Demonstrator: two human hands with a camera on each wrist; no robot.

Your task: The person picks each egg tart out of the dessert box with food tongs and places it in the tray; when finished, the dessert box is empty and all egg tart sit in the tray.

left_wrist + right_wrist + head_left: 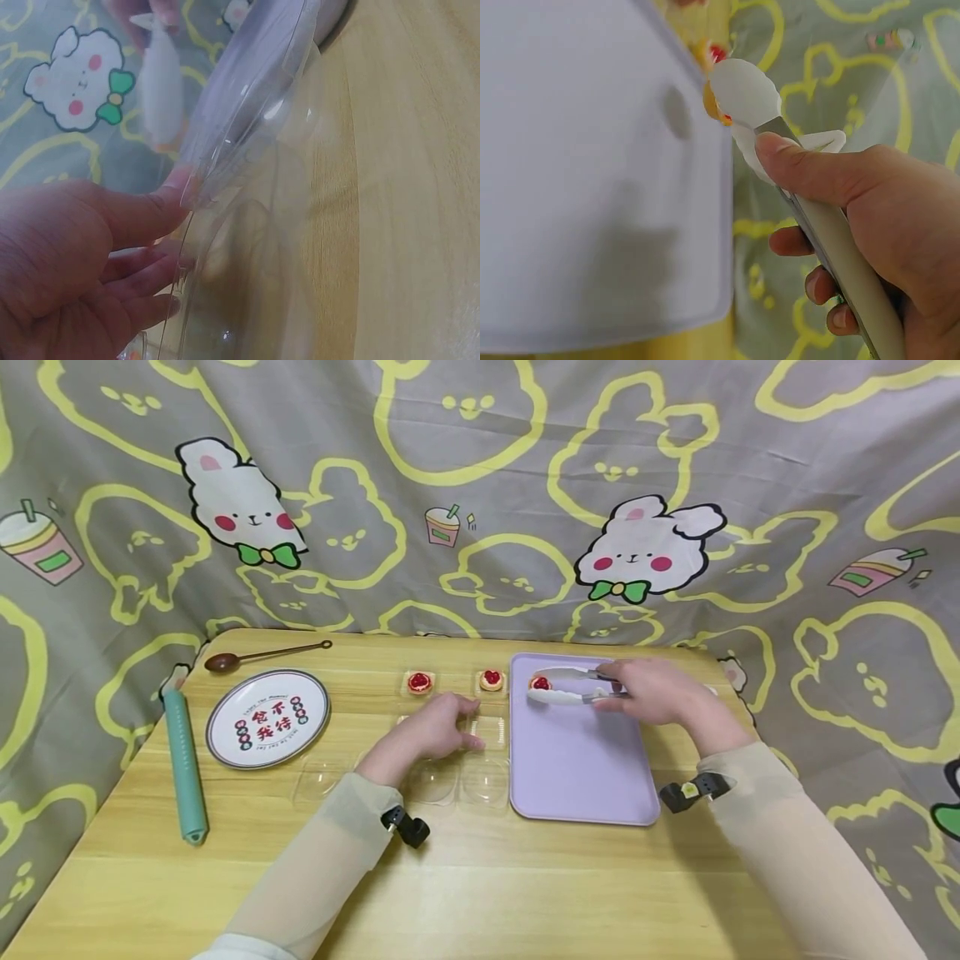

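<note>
My right hand (652,691) grips metal tongs with pale tips (558,697), thumb along one arm, as the right wrist view shows too. Between the tips sits a small red-topped tart (539,683), above the far left part of a lilac tray (585,777); their shadow falls on the tray. My left hand (438,727) reaches over clear plastic boxes (491,732). In the left wrist view its thumb and fingertips touch a clear box's edge (186,225), spread apart and fairly straight. Two similar tarts, one round-topped (419,682) and one heart-topped (491,679), sit in clear boxes behind.
To the left lie an oval plate (267,720) with printed lettering, a brown spoon (225,662) and a long teal stick-shaped item (185,768). More clear lids (318,777) stretch toward the front. A patterned curtain (480,510) stands behind the wooden table (480,885).
</note>
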